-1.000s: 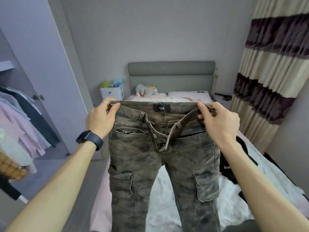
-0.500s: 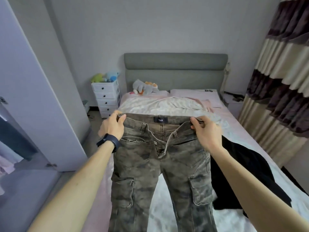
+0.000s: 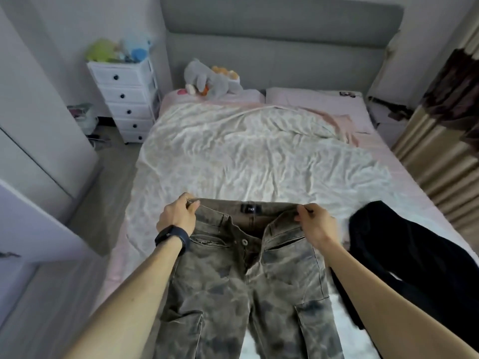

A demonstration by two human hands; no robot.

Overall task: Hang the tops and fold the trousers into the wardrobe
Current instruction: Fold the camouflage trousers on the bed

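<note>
Head view: a person's left hand and right hand each pinch a waistband corner of camouflage cargo trousers, fingers curled round the cloth. The garment, fly open, is held low over the foot of the bed. Laid down unevenly on the crumpled pale quilt, a soft and lumpy surface, the trousers could probably crease or twist, and one leg might land on the black garment just beside them. A grey headboard, plush toy, white drawer unit and striped curtain frame the room.
</note>
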